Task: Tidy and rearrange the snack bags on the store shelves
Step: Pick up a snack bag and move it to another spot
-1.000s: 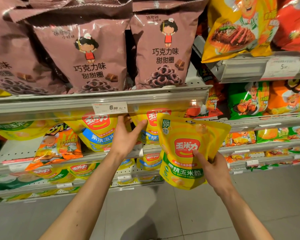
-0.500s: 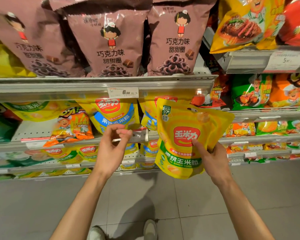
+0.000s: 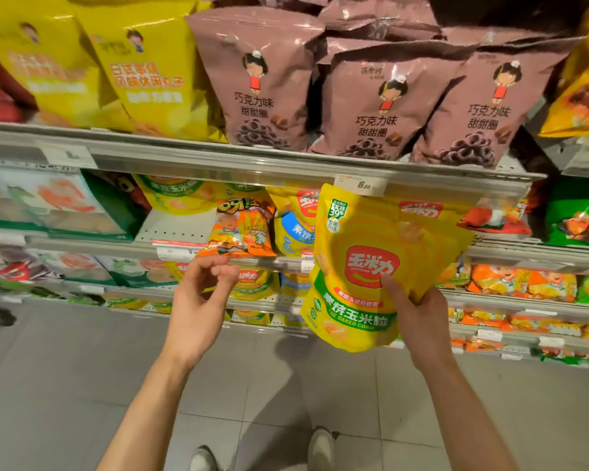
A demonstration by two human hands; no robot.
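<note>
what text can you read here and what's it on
"THE BAKED CORN", "39": yellow corn bag held by the right hand
"巧克力味 甜甜圈": brown bags on the upper shelf
"6.98": price tag, blurry
Other bags and tags: too blurred to read

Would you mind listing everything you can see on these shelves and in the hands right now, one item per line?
Yellow corn bag: at least one, yellow with a green band, held up in front of the second shelf.
Chocolate ring bags: three in front, more behind, mauve-brown, top shelf.
Yellow snack bags: two, yellow, top shelf left.
Orange snack bag: one, orange, second shelf edge.
Matching corn bags: several, yellow and blue, second shelf behind the held bag.
Price tag: one, white, top shelf rail.
Floor: grey tiles, below.
Shoes: two, light, bottom.
Left hand: holds nothing, fingers loosely curled, below the orange snack bag.
Right hand: grips the yellow corn bag.
</note>
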